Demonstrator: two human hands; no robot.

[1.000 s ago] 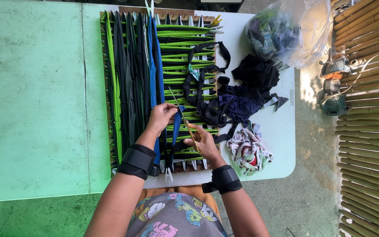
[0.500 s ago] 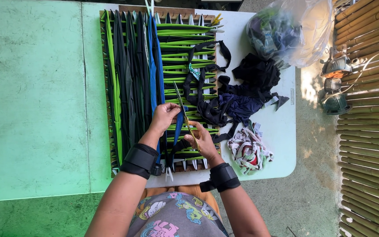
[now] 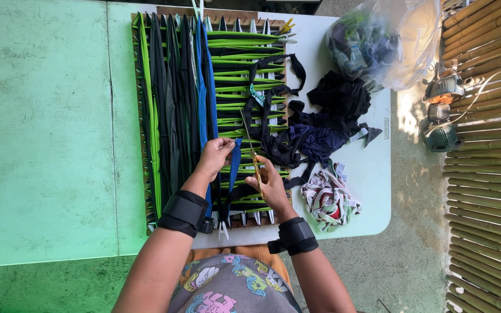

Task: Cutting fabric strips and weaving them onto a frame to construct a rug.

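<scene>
Right hand [image 3: 271, 184] grip closed on thin rod [image 3: 251, 152]; left hand [image 3: 213, 155] pinches blue strip [image 3: 234, 163].

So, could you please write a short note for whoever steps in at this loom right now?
Left hand: pinching a blue fabric strip over the wooden weaving frame.
Right hand: gripping a long thin hook tool that lies across the green cross strips.
Done: lengthwise strips in green, black and blue fill the frame's left part.
Left: the right part shows only green cross strips, with loose black strips draped over them.
Supplies: dark fabric pile, patterned scrap bundle and a plastic bag of fabric lie on the white table, to the right.
</scene>
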